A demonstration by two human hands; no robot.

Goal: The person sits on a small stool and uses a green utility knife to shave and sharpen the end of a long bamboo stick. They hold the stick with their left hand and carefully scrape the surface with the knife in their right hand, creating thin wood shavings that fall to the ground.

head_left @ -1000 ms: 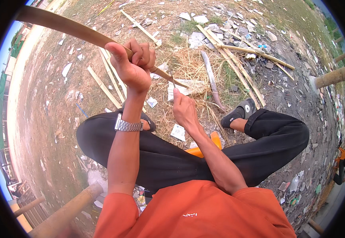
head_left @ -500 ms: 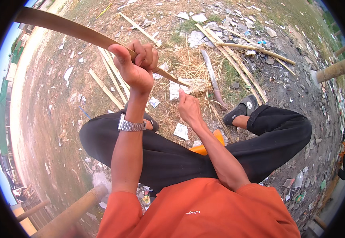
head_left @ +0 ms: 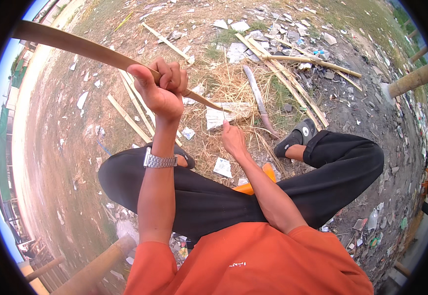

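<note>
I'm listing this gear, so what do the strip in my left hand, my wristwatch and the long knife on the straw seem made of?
Strip: probably bamboo, smooth and satiny, going by its flat, even brown face. Wristwatch: likely steel, polished, from its shiny silver links. Long knife: dull grey blade, probably metal; its brownish handle may be wood, though no grain shows.

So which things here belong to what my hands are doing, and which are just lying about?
In use:
long strip, gripped by the left hand
thin tool, mostly hidden, in the right hand

Apparently just lying about:
curved blade with a handle, though possibly related
loose pale strips
white paper scrap
</note>
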